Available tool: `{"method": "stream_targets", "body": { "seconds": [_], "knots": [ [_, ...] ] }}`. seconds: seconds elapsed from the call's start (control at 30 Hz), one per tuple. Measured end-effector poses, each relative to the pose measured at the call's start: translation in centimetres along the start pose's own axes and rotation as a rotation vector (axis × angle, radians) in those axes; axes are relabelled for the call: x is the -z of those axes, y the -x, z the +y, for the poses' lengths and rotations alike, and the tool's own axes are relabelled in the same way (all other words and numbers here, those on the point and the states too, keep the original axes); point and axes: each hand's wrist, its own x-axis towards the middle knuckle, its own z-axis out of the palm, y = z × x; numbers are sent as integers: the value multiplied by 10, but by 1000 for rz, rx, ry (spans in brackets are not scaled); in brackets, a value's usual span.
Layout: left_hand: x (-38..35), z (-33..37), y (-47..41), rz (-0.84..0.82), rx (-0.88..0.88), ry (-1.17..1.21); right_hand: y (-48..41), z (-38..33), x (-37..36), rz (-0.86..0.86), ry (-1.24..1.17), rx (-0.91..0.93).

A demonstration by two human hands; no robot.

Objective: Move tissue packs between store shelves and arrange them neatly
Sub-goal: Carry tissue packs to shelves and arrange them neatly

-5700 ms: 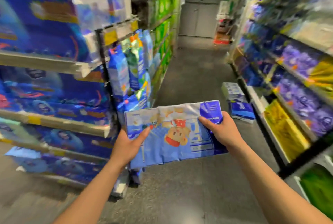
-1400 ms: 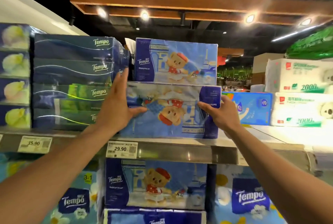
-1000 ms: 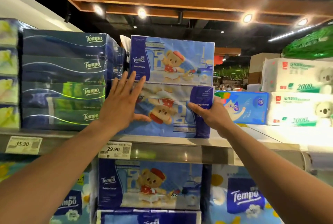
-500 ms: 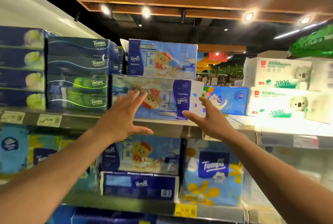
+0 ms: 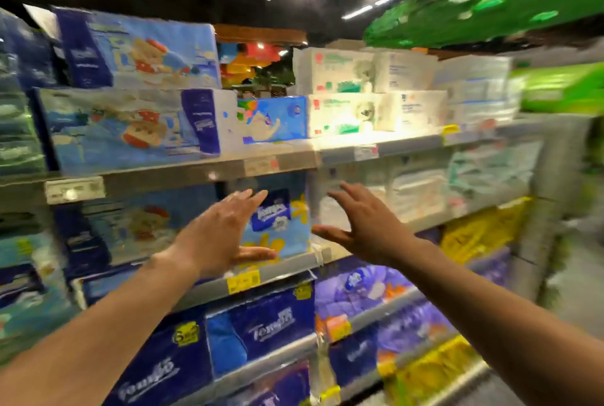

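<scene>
Both hands have dropped away from the bear-print tissue pack (image 5: pixel 124 131), which now lies at the left of the upper shelf (image 5: pixel 183 173), beneath a second bear-print pack (image 5: pixel 140 49). The left hand (image 5: pixel 225 235) and right hand (image 5: pixel 366 226) hover in front of the shelf below, fingers straight and spread, holding nothing. Between them, farther back, stands a flower-print pack (image 5: pixel 277 222). On the upper shelf a small blue pack (image 5: pixel 271 119) sits just right of the bear-print tissue pack, then white packs (image 5: pixel 353 92). Lower shelves hold dark blue packs (image 5: pixel 261 330), purple packs (image 5: pixel 359 288) and yellow packs (image 5: pixel 474 232). Heavy blur smears everything. The price tags (image 5: pixel 75 190) are unreadable, and I cannot tell whether the left thumb touches anything.
</scene>
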Motion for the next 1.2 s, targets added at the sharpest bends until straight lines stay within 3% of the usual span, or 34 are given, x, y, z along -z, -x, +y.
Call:
{"method": "stream_targets", "body": {
  "seconds": [0.23, 0.6, 0.9, 1.2],
  "knots": [
    [-84, 137, -14, -143, -229, 152, 161, 91, 20, -172, 91, -337],
    [-165, 434, -106, -260, -586, 229, 366, 281, 125, -178, 164, -805],
    [-231, 701, -193, -346, -724, 460, 502, 448, 236, -212, 250, -1103],
    [-326, 902, -292, -452, -942, 496, 589, 622, 255, -204, 183, -1356]
  ]
}}
